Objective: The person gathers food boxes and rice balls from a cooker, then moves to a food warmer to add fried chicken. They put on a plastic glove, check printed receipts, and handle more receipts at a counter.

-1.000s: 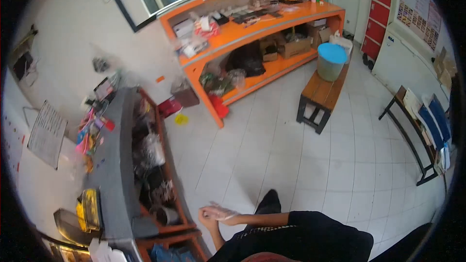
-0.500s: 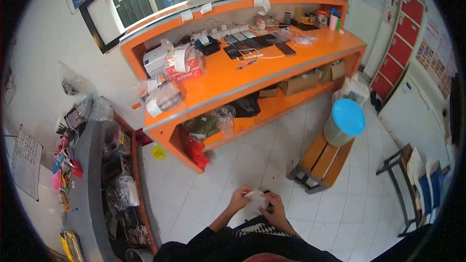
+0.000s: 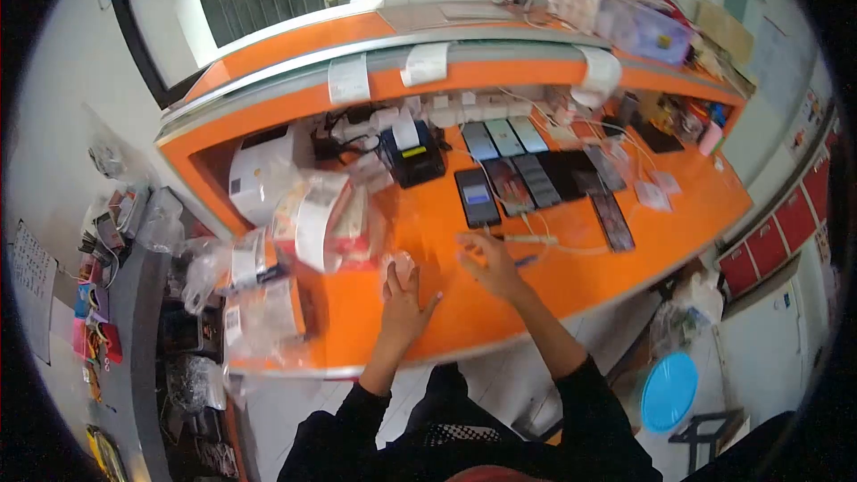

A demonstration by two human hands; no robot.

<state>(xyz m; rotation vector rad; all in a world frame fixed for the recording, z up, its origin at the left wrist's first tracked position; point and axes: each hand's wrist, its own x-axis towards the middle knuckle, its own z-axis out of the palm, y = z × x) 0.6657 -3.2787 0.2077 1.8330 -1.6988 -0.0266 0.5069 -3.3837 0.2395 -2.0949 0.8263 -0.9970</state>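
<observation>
Over the orange desk [image 3: 428, 303], my left hand [image 3: 403, 308] has its fingers spread, with the fingertips at a small clear plastic piece [image 3: 399, 268] on the desktop. My right hand [image 3: 489, 265] is slightly blurred, fingers apart, with nothing visible in it, just below a cable end. A black phone with a lit screen [image 3: 476, 199] lies above that hand, and a blue pen [image 3: 525, 261] lies beside it. Several more phones are laid out behind, and one dark phone [image 3: 612, 221] lies farther right.
Plastic-wrapped parcels [image 3: 266, 312] and a red box [image 3: 357, 245] sit at the desk's left. Behind them are a white printer [image 3: 268, 174] and a black device [image 3: 418, 161]. Cables cross the right side. A blue-lidded container [image 3: 669, 393] stands at lower right.
The view has moved up close to the desk. My hands, which were together at a clear plastic piece, are now apart over the desktop, and the plastic is by my left fingertips.
</observation>
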